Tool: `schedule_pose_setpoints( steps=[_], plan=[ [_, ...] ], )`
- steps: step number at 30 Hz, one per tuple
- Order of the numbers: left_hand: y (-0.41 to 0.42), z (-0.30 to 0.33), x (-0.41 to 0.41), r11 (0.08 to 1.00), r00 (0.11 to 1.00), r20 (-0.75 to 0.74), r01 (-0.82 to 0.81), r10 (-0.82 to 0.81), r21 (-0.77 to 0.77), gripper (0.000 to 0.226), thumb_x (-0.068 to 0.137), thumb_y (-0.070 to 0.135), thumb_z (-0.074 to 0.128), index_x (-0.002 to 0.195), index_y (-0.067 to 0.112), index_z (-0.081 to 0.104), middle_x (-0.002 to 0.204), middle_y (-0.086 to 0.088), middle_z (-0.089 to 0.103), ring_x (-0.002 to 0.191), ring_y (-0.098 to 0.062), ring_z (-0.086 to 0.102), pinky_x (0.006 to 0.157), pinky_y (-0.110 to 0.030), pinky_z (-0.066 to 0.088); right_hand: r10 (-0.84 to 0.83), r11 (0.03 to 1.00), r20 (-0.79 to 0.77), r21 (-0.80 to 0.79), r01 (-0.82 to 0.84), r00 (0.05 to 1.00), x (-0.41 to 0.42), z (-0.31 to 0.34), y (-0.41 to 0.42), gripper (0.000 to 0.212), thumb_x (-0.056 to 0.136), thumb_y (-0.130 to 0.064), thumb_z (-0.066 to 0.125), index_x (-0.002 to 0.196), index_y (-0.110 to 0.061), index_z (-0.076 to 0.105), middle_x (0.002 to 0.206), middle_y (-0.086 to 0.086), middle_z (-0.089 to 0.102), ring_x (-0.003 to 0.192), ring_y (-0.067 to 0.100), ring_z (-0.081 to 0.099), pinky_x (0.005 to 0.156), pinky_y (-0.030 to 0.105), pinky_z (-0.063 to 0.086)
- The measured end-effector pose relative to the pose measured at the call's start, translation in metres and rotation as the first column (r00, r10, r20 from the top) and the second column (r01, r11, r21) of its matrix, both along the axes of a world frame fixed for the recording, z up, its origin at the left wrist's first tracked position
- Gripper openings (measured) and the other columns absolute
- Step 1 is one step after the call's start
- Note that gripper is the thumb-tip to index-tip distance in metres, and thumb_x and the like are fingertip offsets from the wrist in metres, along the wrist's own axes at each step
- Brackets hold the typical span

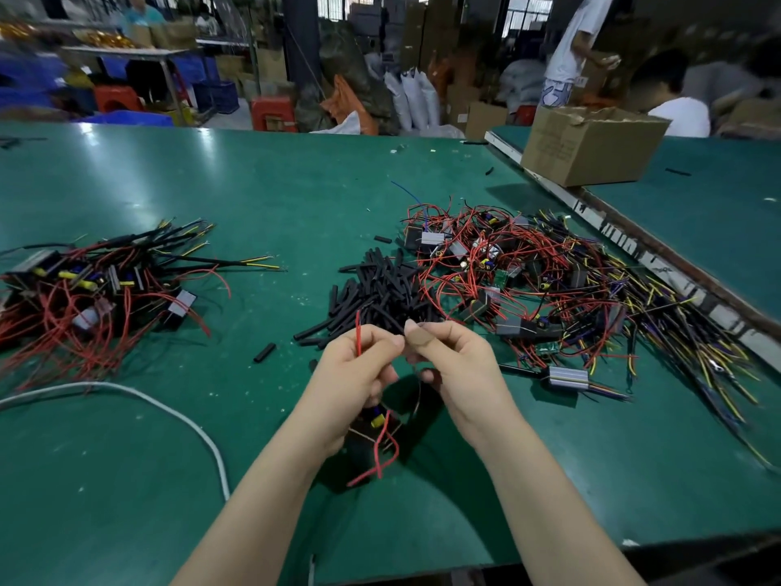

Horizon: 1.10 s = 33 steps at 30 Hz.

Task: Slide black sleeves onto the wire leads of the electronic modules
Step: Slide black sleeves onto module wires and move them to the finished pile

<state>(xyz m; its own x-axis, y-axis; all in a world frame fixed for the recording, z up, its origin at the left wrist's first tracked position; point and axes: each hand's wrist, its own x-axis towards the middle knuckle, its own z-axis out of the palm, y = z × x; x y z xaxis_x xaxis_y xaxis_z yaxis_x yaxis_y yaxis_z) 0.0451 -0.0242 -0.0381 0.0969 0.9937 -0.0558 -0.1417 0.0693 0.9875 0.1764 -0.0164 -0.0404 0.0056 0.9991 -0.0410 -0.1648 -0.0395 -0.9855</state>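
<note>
Sleeving one module's leads, near table edge.
Left hand (355, 365) fingers pinch thin red wire lead (358, 338); right hand (443, 361) fingers pinch short black tubular sleeve (393, 327); small black electronic module (372, 433) hangs beneath. Next: align ends, push on.

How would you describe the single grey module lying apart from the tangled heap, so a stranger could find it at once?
Start at the green table and find the big tangle of red wires on its right side. Just below that heap, right of the person's right hand, lies a ribbed grey module. Unlike its neighbours, it sits alone, clear of the tangle.
</note>
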Motion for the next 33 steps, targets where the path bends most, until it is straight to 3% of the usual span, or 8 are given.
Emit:
schedule_pose_setpoints(
  steps=[7, 11, 16, 19, 22, 27, 30, 33],
  plan=[
    [0.001, 0.005, -0.008, 0.961, 0.923, 0.335, 0.246, -0.192, -0.127, 0.011, 0.077, 0.017, 0.060, 0.075, 0.006, 0.061, 0.046, 0.004, 0.039, 0.031, 0.001, 0.025, 0.031, -0.009, 0.019, 0.166, 0.985, -0.224, 0.088, -0.150, 0.960, 0.001, 0.005, -0.001, 0.019, 0.069, -0.035, 0.070, 0.081, -0.020, 0.073, 0.072, -0.005, 0.065, 0.065, 0.008, 0.057, 0.052, 0.017, 0.038],
    [-0.001, 0.003, -0.006, 0.954, 0.931, 0.293, 0.265, -0.216, -0.138, 0.011, 0.084, 0.015, 0.059, 0.075, 0.008, 0.061, 0.047, 0.003, 0.041, 0.033, 0.000, 0.024, 0.031, -0.009, 0.020, 0.040, 0.998, -0.251, -0.044, -0.053, 0.967, 0.003, 0.006, -0.001, 0.010, 0.066, -0.028, 0.074, 0.062, -0.023, 0.068, 0.061, -0.002, 0.059, 0.058, 0.008, 0.054, 0.050, 0.018, 0.034],
    [-0.001, -0.001, 0.000, 0.963, 0.967, 0.190, 0.204, -0.170, -0.174, 0.017, 0.096, 0.018, 0.049, 0.087, 0.007, 0.057, 0.055, 0.004, 0.053, 0.040, -0.003, 0.033, 0.034, -0.013, 0.023, -0.188, 0.982, 0.155, 0.052, 0.182, 0.970, 0.001, -0.007, 0.002, 0.016, 0.087, -0.023, 0.069, 0.076, -0.015, 0.061, 0.060, -0.006, 0.064, 0.055, 0.001, 0.058, 0.050, 0.012, 0.041],
    [0.001, -0.001, 0.001, 0.954, 0.958, 0.255, 0.194, -0.133, -0.230, 0.028, 0.098, 0.024, 0.041, 0.101, 0.007, 0.063, 0.064, -0.001, 0.061, 0.049, -0.008, 0.051, 0.039, -0.017, 0.036, -0.326, 0.944, 0.256, 0.135, 0.300, 0.910, 0.003, -0.010, 0.004, 0.014, 0.085, -0.030, 0.070, 0.082, -0.021, 0.060, 0.080, -0.001, 0.067, 0.077, 0.013, 0.062, 0.073, 0.029, 0.050],
    [0.002, 0.000, 0.003, 0.965, 0.981, 0.138, 0.164, -0.137, -0.207, 0.027, 0.101, 0.023, 0.038, 0.108, 0.008, 0.059, 0.063, -0.001, 0.066, 0.047, -0.010, 0.057, 0.038, -0.016, 0.037, -0.432, 0.877, 0.424, 0.406, 0.259, 0.796, 0.007, -0.010, 0.004, 0.017, 0.083, -0.031, 0.071, 0.095, -0.029, 0.059, 0.099, -0.007, 0.058, 0.096, 0.012, 0.053, 0.089, 0.025, 0.041],
    [-0.004, 0.001, 0.002, 0.952, 0.966, 0.049, 0.258, -0.254, -0.163, 0.032, 0.102, 0.028, 0.034, 0.098, 0.011, 0.060, 0.062, -0.005, 0.066, 0.041, -0.010, 0.054, 0.033, -0.014, 0.032, -0.168, 0.929, 0.448, 0.369, -0.010, 0.878, 0.004, -0.001, 0.005, 0.010, 0.086, -0.036, 0.063, 0.095, -0.039, 0.067, 0.110, -0.012, 0.059, 0.112, 0.005, 0.050, 0.092, 0.016, 0.038],
    [-0.004, -0.001, 0.001, 0.961, 0.966, 0.028, 0.259, -0.257, -0.095, 0.030, 0.100, 0.030, 0.041, 0.099, 0.015, 0.067, 0.089, -0.003, 0.073, 0.066, -0.011, 0.066, 0.051, -0.017, 0.047, -0.063, 0.952, 0.337, 0.302, -0.045, 0.939, 0.007, 0.003, 0.006, 0.008, 0.088, -0.024, 0.065, 0.090, -0.028, 0.072, 0.106, -0.006, 0.065, 0.099, -0.003, 0.058, 0.079, 0.007, 0.042],
    [-0.003, -0.002, 0.000, 0.961, 0.963, -0.019, 0.267, -0.269, -0.074, 0.029, 0.099, 0.029, 0.043, 0.102, 0.018, 0.069, 0.098, 0.000, 0.074, 0.081, -0.009, 0.068, 0.063, -0.015, 0.050, 0.059, 0.977, 0.233, 0.184, -0.104, 0.971, 0.010, 0.004, 0.006, 0.011, 0.089, -0.021, 0.065, 0.084, -0.025, 0.074, 0.084, -0.009, 0.069, 0.073, 0.002, 0.060, 0.067, 0.012, 0.045]
  ],
)
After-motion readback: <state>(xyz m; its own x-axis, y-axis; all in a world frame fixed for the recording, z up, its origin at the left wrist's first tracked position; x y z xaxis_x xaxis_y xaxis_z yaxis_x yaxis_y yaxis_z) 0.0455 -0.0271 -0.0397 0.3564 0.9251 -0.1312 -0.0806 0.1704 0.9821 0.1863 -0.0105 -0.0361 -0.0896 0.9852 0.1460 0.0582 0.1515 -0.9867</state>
